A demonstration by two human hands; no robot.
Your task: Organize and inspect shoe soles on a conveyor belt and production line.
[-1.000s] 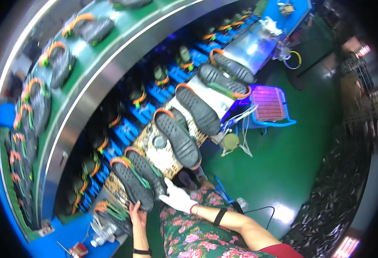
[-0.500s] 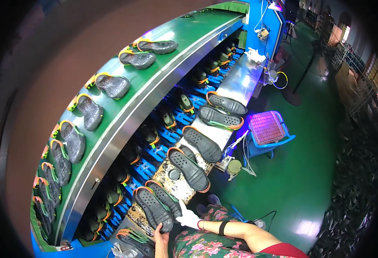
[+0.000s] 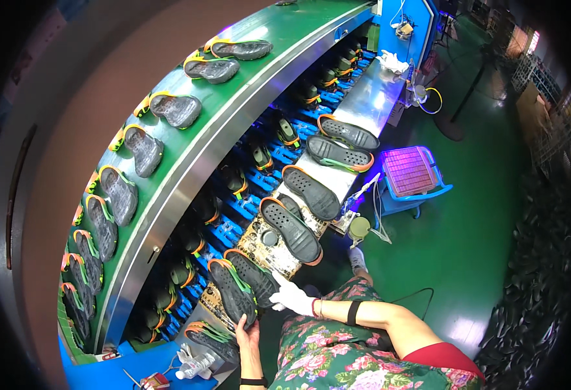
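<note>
My bare left hand (image 3: 247, 337) grips the lower end of a black shoe sole (image 3: 232, 291) with an orange and green rim. That sole is tilted over the near end of the work ledge. Beside it lies a second black sole (image 3: 252, 275), dotted with small holes. My right hand (image 3: 291, 297), in a white glove, is at this second sole's right edge, its index finger stretched out and nothing visibly held. Whether its fingertips touch the sole is hard to make out. Farther along the ledge lies another perforated sole (image 3: 291, 231), with a smaller dark piece partly under it.
More soles (image 3: 311, 193) lie along the metal ledge (image 3: 368, 97). A green conveyor (image 3: 233, 110) carries a row of soles on the left, above blue clamps holding shoes. At right stand a blue cart (image 3: 412, 172) and a round container (image 3: 359, 227). Dark pieces (image 3: 526, 299) heap on the floor.
The sole in my left hand has turned from lying face up to tilted toward its side. My gloved right hand stays beside the second sole. The whole view has shifted a little.
</note>
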